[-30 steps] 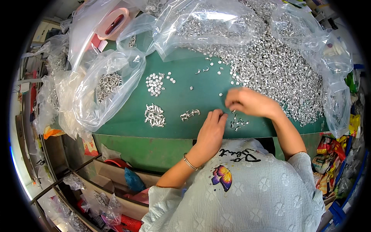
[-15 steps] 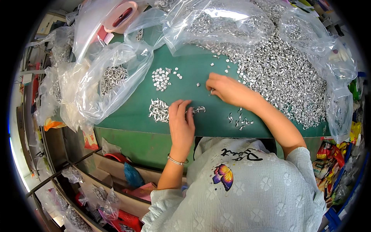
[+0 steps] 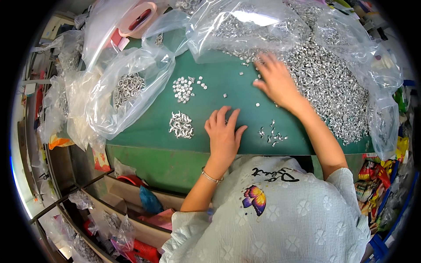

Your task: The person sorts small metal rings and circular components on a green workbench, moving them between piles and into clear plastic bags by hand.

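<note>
My left hand rests low over the green table with its fingers spread and slightly bent. It covers the spot beside the small heap of curved silver metal pieces, and a glint of metal shows between its fingers. My right hand reaches to the left edge of the big pile of silver metal pieces. Its fingers are apart and a little blurred at the tips. Small cube-shaped metal pieces form a cluster at the left. A single cube-shaped piece lies below my right hand.
Several curved pieces lie loose near the table's front edge. A clear plastic bag with metal rings stands left; another clear bag lies across the far pile. A pink bowl sits behind. Drawers line the lower left.
My left hand has moved right, away from the heap of curved pieces, and its fingers have spread. My right hand has gone farther out to the big pile; a cube-shaped piece now shows below it.
</note>
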`<state>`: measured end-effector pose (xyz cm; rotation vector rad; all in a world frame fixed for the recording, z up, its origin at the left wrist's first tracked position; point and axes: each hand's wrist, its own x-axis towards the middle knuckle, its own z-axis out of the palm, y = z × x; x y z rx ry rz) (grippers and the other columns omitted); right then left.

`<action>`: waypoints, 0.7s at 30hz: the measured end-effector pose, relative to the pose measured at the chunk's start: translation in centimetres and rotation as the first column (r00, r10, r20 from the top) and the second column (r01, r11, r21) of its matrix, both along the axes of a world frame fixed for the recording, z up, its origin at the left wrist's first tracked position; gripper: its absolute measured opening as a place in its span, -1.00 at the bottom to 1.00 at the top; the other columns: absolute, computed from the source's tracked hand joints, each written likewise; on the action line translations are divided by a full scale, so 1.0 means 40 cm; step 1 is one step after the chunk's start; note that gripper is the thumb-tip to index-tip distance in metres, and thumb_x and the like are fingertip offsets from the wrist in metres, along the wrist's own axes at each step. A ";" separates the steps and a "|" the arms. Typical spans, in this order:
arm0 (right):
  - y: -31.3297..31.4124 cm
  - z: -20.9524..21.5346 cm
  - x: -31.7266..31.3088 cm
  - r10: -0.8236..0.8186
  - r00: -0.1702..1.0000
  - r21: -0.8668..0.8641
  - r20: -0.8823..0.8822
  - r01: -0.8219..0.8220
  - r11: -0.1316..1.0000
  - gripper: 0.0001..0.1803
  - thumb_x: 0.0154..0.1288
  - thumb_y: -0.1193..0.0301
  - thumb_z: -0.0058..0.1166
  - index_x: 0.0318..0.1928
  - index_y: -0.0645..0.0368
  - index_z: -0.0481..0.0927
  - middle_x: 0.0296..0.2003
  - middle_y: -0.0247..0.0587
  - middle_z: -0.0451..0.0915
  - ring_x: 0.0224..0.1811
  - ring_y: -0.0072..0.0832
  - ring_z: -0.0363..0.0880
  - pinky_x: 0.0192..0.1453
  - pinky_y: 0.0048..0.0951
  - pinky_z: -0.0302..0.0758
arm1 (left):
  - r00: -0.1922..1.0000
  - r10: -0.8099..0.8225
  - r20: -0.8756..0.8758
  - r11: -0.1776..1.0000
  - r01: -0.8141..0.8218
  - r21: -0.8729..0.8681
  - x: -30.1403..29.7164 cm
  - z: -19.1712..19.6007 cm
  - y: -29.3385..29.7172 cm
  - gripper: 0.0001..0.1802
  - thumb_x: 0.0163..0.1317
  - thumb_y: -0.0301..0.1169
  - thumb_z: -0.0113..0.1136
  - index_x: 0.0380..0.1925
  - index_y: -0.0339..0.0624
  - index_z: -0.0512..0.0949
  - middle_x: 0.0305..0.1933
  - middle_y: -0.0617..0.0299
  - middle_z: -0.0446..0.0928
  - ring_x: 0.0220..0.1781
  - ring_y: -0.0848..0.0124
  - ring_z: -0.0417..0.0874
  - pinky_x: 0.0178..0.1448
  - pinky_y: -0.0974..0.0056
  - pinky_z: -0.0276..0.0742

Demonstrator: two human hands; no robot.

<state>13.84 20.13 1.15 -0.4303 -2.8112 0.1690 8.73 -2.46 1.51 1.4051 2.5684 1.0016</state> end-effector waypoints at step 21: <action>-0.041 0.009 0.006 0.192 0.969 -0.441 -0.157 -0.242 0.864 -0.51 0.21 0.41 0.18 0.16 0.23 0.45 0.27 -0.04 0.33 0.34 -0.09 0.27 0.40 -0.11 0.24 | 0.995 -0.095 -0.010 0.995 0.095 0.018 -0.205 -0.041 0.103 -0.84 0.18 -0.62 0.11 -0.21 -0.32 0.51 -0.19 -0.03 0.43 -0.16 -0.01 0.52 -0.08 0.09 0.47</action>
